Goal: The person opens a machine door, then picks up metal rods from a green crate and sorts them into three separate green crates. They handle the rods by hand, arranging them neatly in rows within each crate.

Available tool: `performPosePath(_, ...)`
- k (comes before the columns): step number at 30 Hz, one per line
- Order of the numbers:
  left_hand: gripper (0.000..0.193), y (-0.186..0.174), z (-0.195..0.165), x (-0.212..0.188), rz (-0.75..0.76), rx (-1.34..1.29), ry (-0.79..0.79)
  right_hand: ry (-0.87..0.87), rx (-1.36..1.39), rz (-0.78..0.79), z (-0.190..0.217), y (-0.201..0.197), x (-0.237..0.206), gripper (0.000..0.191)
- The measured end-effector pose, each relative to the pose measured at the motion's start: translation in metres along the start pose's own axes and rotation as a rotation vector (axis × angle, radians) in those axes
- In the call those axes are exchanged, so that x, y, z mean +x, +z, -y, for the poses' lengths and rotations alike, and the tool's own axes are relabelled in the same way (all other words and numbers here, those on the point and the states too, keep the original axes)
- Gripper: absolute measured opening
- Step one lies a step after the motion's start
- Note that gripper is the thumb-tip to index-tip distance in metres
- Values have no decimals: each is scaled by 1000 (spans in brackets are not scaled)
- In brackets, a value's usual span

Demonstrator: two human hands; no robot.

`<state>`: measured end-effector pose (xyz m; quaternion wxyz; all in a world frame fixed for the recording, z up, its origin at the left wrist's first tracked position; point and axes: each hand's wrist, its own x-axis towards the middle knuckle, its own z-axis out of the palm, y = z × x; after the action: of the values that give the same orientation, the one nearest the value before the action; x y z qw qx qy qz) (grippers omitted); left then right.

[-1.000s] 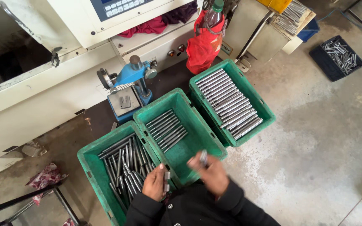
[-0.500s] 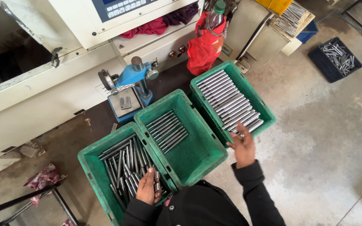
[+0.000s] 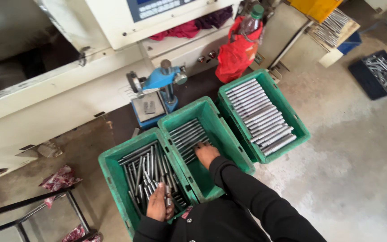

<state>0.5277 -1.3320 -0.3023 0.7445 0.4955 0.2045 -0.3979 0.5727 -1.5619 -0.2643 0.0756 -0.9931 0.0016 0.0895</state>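
While the left hand (image 3: 160,204) is closed around grey steel rods (image 3: 151,172) in the near-left green plastic crate (image 3: 113,172), the right hand (image 3: 207,153) is laid on the neat row of metal rods (image 3: 188,136) in the middle green crate (image 3: 227,134). Whether a rod is gripped there cannot be told.

Three green crates (image 3: 229,134) of rods, two hands (image 3: 206,154).

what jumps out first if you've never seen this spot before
Three green crates of grey metal rods sit in a row on the floor below a pale machine. The person's right hand rests on the rods in the middle crate, and the left hand is down among the jumbled rods in the left one. A red bag stands behind.
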Motion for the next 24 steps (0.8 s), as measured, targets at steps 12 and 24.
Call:
performPosePath(12, 45, 16, -6, 7, 94, 54, -10, -39, -72, 136, 0, -13, -3, 44)
performPosePath(24, 46, 20, -2, 7, 37, 67, -5, -91, -120, 154, 0, -6, -3, 40)
